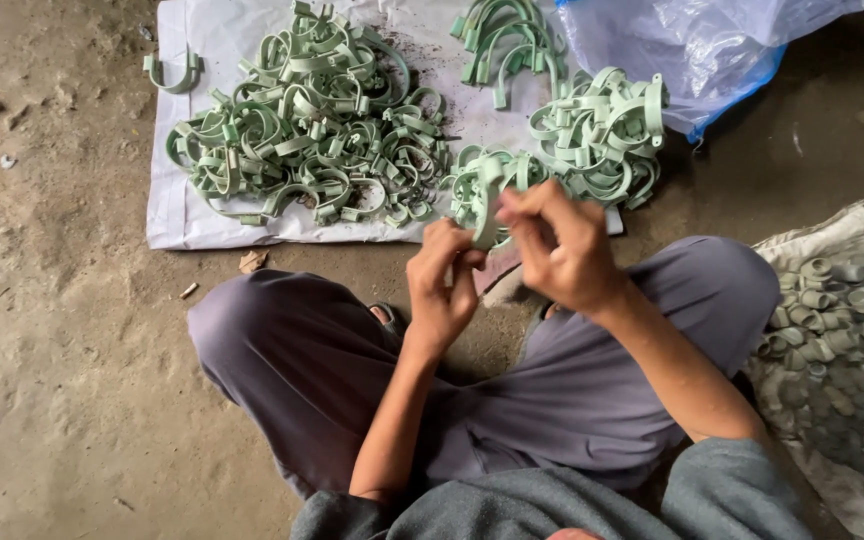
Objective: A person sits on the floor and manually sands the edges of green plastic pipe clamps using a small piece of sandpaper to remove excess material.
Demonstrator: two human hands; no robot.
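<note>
A pale green curved plastic clip (485, 205) sits between the person's two hands, held up in front of the crossed legs and just above the near edge of the white sheet. The left hand (442, 285) pinches the clip's lower end, fingers curled closed around it. The right hand (557, 240) closes on its upper part, thumb and fingertips pressed together over the plastic. The two hands almost touch each other.

Directly behind the hands lies a small heap of the same green clips (482, 180), and beside it, to the right, a taller heap of clips (602, 135). A larger, looser pile of clips (302, 130) spreads across the middle of the white plastic sheet (177, 215), which lies on the dusty earthen floor (52, 330). One single clip (172, 75) rests half off the sheet's far left edge. A clear plastic bag with blue trim (702, 50) lies at the upper right. Near the person's right knee, a woven sack (842, 235) holds many small grey-green ring-shaped pieces (842, 310).
</note>
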